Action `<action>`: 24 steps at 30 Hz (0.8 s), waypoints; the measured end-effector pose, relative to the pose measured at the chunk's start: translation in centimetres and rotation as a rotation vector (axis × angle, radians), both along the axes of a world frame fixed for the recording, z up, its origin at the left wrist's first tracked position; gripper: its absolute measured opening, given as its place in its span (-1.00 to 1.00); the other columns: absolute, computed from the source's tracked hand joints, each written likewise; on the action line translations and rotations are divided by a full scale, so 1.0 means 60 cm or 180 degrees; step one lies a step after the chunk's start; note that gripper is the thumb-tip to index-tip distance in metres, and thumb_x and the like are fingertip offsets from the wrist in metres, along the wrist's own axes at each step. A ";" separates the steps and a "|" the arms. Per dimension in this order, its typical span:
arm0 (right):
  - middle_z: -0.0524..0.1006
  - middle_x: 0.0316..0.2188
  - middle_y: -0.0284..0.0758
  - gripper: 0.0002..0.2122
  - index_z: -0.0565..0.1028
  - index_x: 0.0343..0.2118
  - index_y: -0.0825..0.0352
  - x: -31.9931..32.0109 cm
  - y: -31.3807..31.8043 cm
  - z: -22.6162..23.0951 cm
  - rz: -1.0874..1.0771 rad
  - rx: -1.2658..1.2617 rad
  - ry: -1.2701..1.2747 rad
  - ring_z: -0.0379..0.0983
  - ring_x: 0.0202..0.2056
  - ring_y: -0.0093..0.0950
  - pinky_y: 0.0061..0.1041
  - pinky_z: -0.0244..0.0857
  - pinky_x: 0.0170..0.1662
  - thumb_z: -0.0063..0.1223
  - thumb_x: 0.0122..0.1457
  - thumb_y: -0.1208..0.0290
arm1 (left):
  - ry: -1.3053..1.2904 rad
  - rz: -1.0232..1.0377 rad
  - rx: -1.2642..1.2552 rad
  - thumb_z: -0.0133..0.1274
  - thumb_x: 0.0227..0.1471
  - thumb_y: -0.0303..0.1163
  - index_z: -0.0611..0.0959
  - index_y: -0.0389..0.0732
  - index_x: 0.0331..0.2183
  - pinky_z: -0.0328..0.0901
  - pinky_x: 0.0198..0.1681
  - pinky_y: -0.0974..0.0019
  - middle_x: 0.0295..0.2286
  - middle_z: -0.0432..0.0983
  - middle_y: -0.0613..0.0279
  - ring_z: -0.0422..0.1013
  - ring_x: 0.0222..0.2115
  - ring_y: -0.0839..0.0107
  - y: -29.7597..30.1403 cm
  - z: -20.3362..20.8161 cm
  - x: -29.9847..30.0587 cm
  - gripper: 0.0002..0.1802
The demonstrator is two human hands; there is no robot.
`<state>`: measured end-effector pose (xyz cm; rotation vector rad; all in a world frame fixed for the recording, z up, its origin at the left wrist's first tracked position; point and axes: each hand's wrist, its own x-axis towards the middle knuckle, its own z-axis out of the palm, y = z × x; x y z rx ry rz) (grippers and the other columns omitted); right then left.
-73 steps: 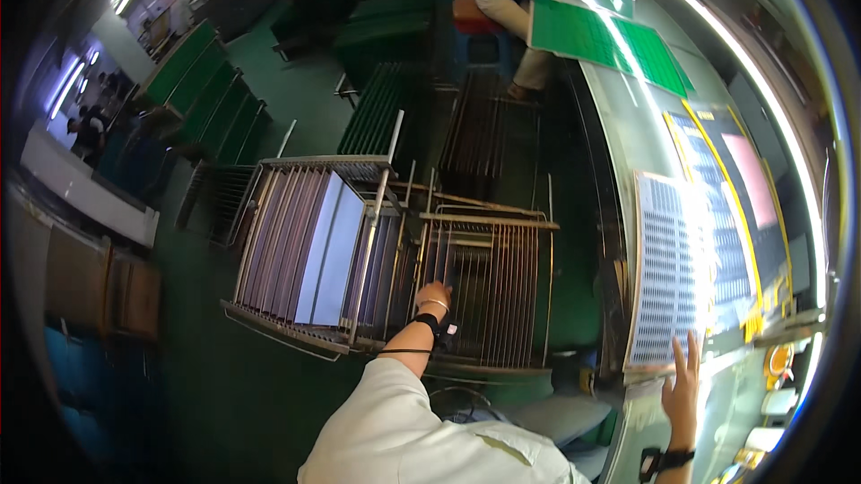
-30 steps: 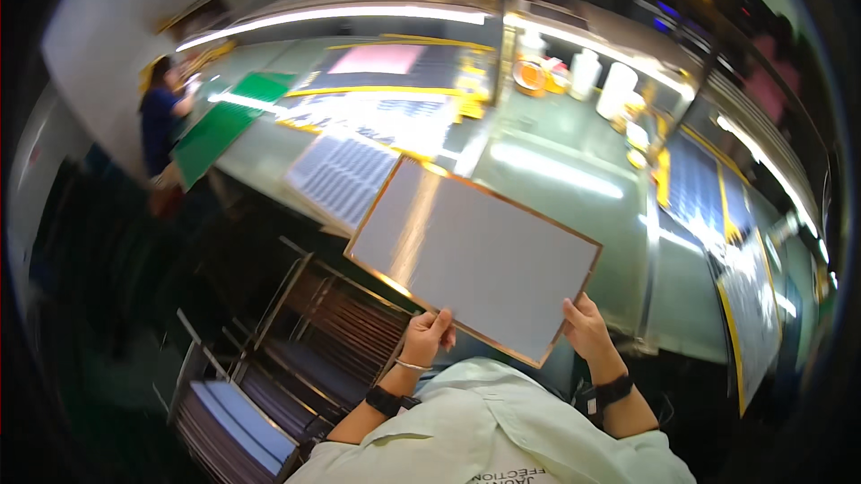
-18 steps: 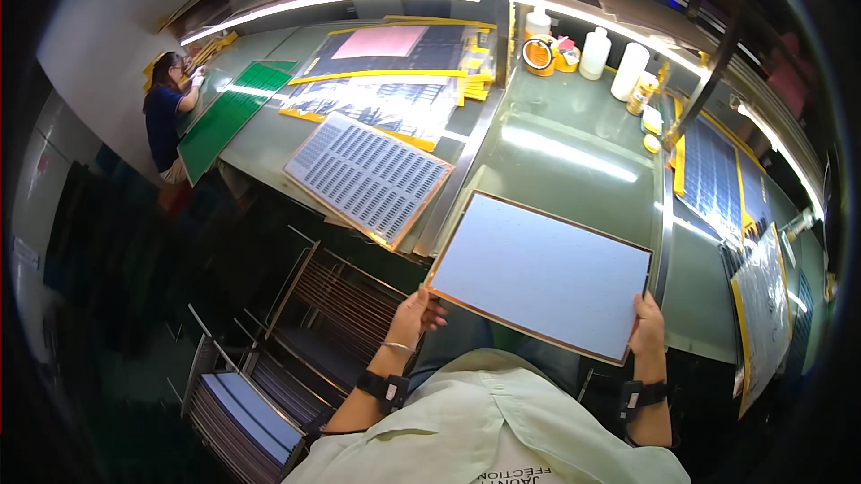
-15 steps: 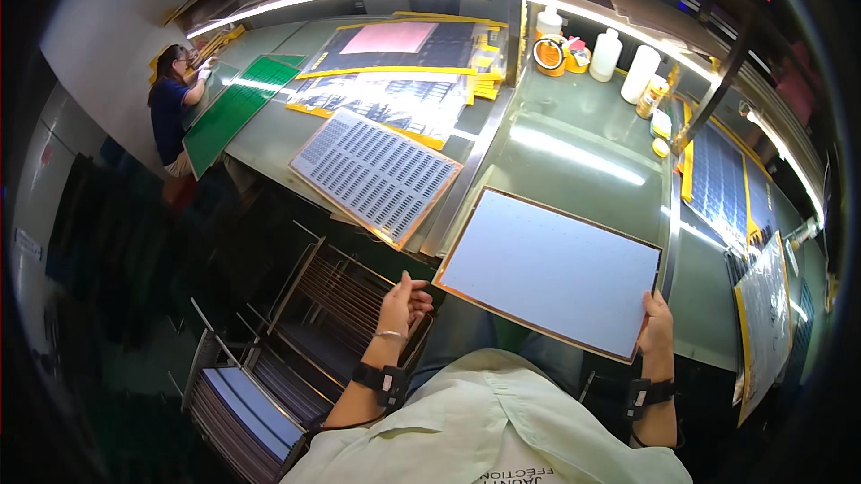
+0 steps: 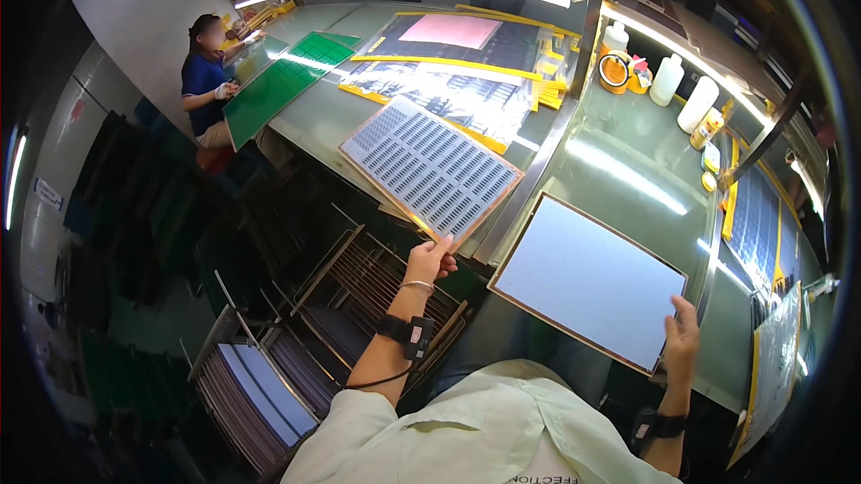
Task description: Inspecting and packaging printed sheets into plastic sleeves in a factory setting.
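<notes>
My left hand [image 5: 430,263] pinches the near corner of a panel [image 5: 435,161] with rows of small dark rectangles, thumb on top. That panel lies tilted on the table and pokes out past its front edge. In front of me a plain pale-blue panel [image 5: 587,278] with a copper-coloured rim rests on the table, its near part overhanging the edge. Beside its right edge my right hand [image 5: 682,336] is raised with thumb and fingers apart, holding nothing; whether a fingertip brushes the rim I cannot tell.
Below on the left stands a metal rack [image 5: 260,394] with several panels in slots. White bottles [image 5: 665,80] and orange tape [image 5: 615,71] sit at the back right. Yellow-edged films [image 5: 448,94] cover the table behind. At far left a co-worker [image 5: 206,80] handles a green panel [image 5: 291,80].
My left hand has moved up and taken hold of the patterned panel's corner. My right hand has let go of the plain panel's edge. The view has swung left.
</notes>
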<state>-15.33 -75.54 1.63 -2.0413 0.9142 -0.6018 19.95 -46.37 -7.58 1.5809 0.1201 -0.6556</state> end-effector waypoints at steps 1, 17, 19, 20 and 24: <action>0.39 -0.06 -0.20 -0.69 0.38 -0.07 0.42 0.026 0.023 0.017 0.0023 -0.0013 -0.0012 0.29 0.00 -0.34 -0.43 0.13 0.07 -0.11 0.09 0.60 | -0.0030 0.0045 -0.0077 0.10 0.00 -0.11 0.51 -0.24 -0.59 0.24 -0.68 0.52 -0.69 0.44 0.29 0.40 -0.72 0.52 0.005 -0.005 0.000 -0.62; 0.34 0.00 -0.14 -0.60 0.38 -0.21 0.32 0.404 0.269 -0.053 0.3520 -0.2193 -0.0108 0.26 0.04 -0.16 -0.27 0.16 0.09 0.22 -0.17 0.40 | 0.0509 0.0690 -0.1162 0.00 0.08 -0.10 0.55 -0.27 -0.55 0.18 -0.71 0.53 -0.71 0.42 0.28 0.34 -0.75 0.53 0.044 -0.020 -0.127 -0.59; 0.31 0.02 -0.08 -0.57 0.35 -0.25 0.33 0.420 0.281 -0.075 0.3717 -0.2364 0.0016 0.20 0.08 -0.10 -0.25 0.11 0.13 0.25 -0.21 0.34 | 0.0516 0.0530 -0.1088 -0.10 0.12 -0.01 0.56 -0.30 -0.30 0.32 -0.52 0.44 -0.51 0.51 0.16 0.44 -0.55 0.45 0.063 -0.036 -0.110 -0.51; 0.30 0.03 -0.11 -0.54 0.37 -0.26 0.36 0.425 0.283 -0.089 0.3716 -0.2509 0.0017 0.21 0.08 -0.14 -0.29 0.15 0.11 0.28 -0.24 0.29 | 0.0535 0.0883 -0.1685 -0.15 0.13 0.02 0.49 -0.29 -0.17 0.33 -0.36 0.35 -0.36 0.48 0.12 0.43 -0.40 0.39 0.063 -0.031 -0.097 -0.48; 0.32 -0.01 -0.10 -0.58 0.37 -0.27 0.34 0.435 0.290 -0.084 0.3833 -0.2680 -0.0011 0.25 0.04 -0.15 -0.29 0.16 0.10 0.23 -0.19 0.26 | 0.0614 0.1137 -0.3266 -0.31 0.15 0.11 0.27 -0.20 0.07 0.21 0.04 0.14 -0.03 0.32 0.10 0.29 -0.03 0.24 0.057 -0.040 -0.048 -0.35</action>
